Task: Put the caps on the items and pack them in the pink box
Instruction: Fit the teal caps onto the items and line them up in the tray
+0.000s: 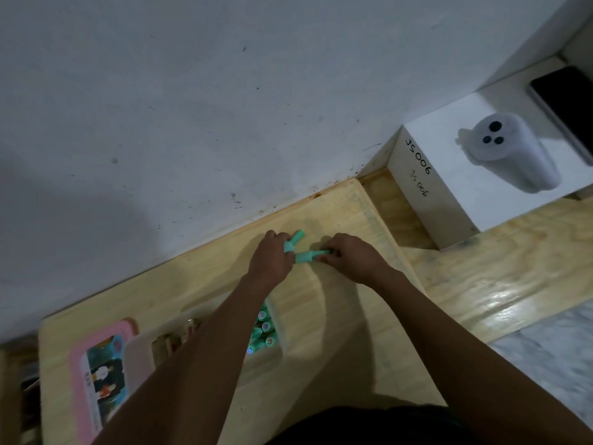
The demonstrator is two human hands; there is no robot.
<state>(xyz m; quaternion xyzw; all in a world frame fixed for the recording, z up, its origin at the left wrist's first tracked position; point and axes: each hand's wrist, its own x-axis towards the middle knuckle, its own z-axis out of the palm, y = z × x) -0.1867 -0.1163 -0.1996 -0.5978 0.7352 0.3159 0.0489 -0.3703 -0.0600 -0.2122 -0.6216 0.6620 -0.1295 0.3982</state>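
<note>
Pale wood table [337, 316] abuts grey wall [192, 107]. Left hand [272, 256] and right hand [348, 256] each pinch a green marker [306, 255] near its far edge.

"JS006" handwritten twice, white box [430, 200]

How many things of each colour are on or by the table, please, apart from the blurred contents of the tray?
Green items in the hands: 2
Green items under the left forearm: about 5
Pink box: 1
White carton: 1
Black phone: 1
Total: about 10
</note>
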